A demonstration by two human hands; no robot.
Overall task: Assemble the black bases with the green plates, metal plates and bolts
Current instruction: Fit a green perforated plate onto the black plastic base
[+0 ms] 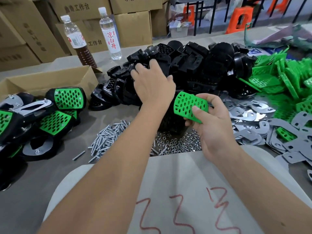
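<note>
Right hand (209,125) is pinching a green plate (190,107) at frame centre; left hand (152,81), fingers spread, is reaching into the black bases (194,65) pile. Pull one base free; avoid dragging its neighbours.

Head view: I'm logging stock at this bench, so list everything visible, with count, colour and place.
Black bases: large pile, black, table centre.
Green plates: heap, green, right.
Metal plates: many, grey, right foreground.
Bolts: pile, silver, centre-left.
Nuts: pile, silver, beside bolts.
Assembled units: several, black and green, left.
Open box: one, brown, left.
Bottles: two, clear, rear left.
Cartons: stacked, brown, behind.
Stools: orange, background.
Left hand: reaching into bases.
Right hand: holding one green plate.
</note>
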